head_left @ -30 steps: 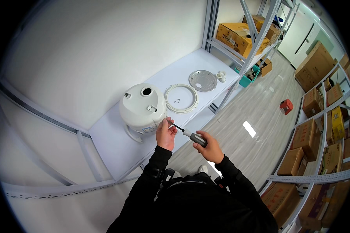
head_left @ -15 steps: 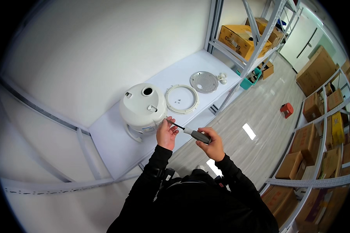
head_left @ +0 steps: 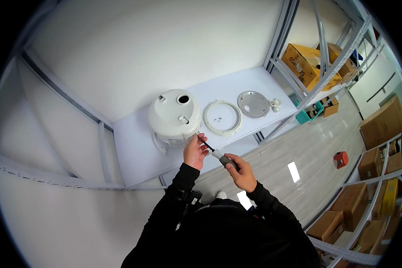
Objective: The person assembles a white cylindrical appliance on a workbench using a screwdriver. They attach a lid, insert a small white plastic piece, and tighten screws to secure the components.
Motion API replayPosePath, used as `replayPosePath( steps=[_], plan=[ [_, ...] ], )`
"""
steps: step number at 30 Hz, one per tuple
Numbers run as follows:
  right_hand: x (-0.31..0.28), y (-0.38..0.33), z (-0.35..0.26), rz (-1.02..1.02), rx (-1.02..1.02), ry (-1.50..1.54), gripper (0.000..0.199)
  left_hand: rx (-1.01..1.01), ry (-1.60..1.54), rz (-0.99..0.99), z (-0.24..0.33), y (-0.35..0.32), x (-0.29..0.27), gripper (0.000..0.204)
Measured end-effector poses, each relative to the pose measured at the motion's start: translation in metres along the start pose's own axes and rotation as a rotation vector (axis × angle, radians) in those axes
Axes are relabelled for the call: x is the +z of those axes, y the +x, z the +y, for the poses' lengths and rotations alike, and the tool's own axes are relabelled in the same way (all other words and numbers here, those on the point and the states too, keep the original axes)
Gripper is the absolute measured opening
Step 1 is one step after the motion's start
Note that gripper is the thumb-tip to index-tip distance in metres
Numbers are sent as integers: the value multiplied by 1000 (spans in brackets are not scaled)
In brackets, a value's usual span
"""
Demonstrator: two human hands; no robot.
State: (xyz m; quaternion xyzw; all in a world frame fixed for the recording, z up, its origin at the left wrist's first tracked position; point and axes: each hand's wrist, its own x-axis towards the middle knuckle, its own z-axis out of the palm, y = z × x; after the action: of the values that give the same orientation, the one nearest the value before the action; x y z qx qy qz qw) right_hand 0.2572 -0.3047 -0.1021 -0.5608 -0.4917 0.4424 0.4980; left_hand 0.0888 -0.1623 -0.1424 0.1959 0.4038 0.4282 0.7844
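My right hand (head_left: pixel 242 174) is closed round the grey handle of a screwdriver (head_left: pixel 221 157), whose dark shaft slants up and left. At the shaft's tip, the fingers of my left hand (head_left: pixel 194 154) are pinched together, close against the lower right side of a white rounded appliance housing (head_left: pixel 165 111). Whether a screw sits at the tip is too small to tell. The housing stands on a white table (head_left: pixel 143 167); a dark round hole and small fittings show on its top. Beside it lies a white plastic ring (head_left: pixel 208 125), with several small screws (head_left: pixel 218 119) inside its outline.
Farther right on the table are a round perforated metal plate (head_left: pixel 253 105) and small white parts (head_left: pixel 275 105). A metal rack (head_left: pixel 315 94) with a yellow box (head_left: pixel 306 67) rises beyond the table's end. A red stool-like object (head_left: pixel 341 160) stands on the floor, near shelves of cardboard boxes (head_left: pixel 350 203).
The view has shifted, so the table and shelves sit farther right in it. Both hands keep their places at the screwdriver and housing, with the handle tilted a little more steeply.
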Motion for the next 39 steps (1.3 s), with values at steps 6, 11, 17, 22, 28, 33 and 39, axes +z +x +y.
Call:
replayPosePath(
  steps=[6, 11, 17, 22, 28, 33, 39],
  plan=[
    [-9, 5, -4, 66, -317, -280, 49, 15, -21, 12, -3, -3, 5, 38],
    [-11, 5, 6, 77, -293, -239, 46, 45, -38, 29, -8, 1, 5, 36],
    [-13, 6, 20, -78, -82, -49, 41, 95, 4, 64, -11, 1, 7, 38],
    [-18, 8, 0, -63, -276, -230, 47, 99, 11, 46, -11, 2, 5, 38],
    [-17, 10, 1, 1, -363, -286, 55, 76, -9, 19, -9, 4, 4, 38],
    [-17, 11, 9, 14, -346, -324, 53, 55, 1, 2, -9, 4, 5, 40],
    [-14, 11, 0, 6, -385, -336, 46, 38, 0, -9, -9, 6, 3, 40]
  ],
)
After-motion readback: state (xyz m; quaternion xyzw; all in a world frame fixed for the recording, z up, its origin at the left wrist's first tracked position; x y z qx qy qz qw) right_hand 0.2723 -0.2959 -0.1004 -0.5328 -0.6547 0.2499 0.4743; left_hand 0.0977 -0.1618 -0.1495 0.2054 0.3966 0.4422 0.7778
